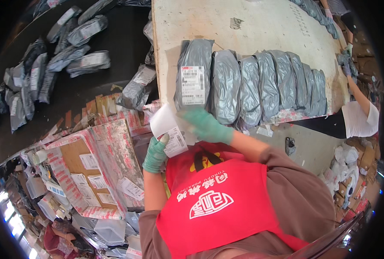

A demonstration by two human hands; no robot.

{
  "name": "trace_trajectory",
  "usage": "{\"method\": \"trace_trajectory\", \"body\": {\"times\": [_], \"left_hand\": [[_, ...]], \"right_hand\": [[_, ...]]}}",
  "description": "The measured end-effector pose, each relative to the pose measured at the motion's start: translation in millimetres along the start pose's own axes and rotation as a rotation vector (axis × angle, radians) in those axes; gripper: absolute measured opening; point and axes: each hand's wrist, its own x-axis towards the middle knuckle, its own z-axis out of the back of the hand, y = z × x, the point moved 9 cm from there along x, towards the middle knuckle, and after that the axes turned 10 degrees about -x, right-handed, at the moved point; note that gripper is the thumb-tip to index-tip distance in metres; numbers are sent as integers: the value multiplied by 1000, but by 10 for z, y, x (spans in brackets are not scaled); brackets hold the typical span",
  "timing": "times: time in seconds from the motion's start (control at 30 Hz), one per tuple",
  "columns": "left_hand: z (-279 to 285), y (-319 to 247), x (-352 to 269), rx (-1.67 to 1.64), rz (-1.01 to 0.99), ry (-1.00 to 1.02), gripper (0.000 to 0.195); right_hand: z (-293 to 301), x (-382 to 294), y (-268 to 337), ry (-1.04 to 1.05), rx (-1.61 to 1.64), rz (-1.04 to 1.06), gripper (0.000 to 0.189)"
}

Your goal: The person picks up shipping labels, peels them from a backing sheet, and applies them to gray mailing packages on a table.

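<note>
My left hand (pixel 155 153), in a green knit glove, grips a strip of white printed shipping labels (pixel 176 142), its thumb on top. The strip's blank backing (pixel 162 120) curls up and away. My right hand (pixel 208 125), also gloved in green, is blurred beside the strip, at the near end of a grey plastic-wrapped parcel (pixel 193 55). Its fingers are too smeared to show whether they hold anything. That parcel bears a shipping label (pixel 192 85) on its upper face. To its right, several similar grey parcels (pixel 225 87) stand in a row, with no labels visible.
The parcels rest on a pale worktable (pixel 260 22). Left of it, a black conveyor belt (pixel 120 42) carries labelled grey parcels (pixel 88 30). A taped cardboard box (pixel 90 174) holding loose labels stands at lower left. Across the table at right, a co-worker's arm (pixel 357 90) reaches toward a parcel.
</note>
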Motion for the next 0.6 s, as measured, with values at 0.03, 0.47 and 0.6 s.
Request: {"method": "trace_trajectory", "body": {"times": [0.03, 0.47, 0.6], "left_hand": [[-79, 55, -5, -5, 32, 52, 59], [-1037, 611, -274, 819, -106, 149, 34], [-670, 848, -280, 1015, -55, -43, 25]], "right_hand": [[-48, -167, -122, 16, 484, -161, 53], [643, -987, 388, 73, -265, 394, 33], [1175, -967, -327, 176, 176, -284, 26]]}}
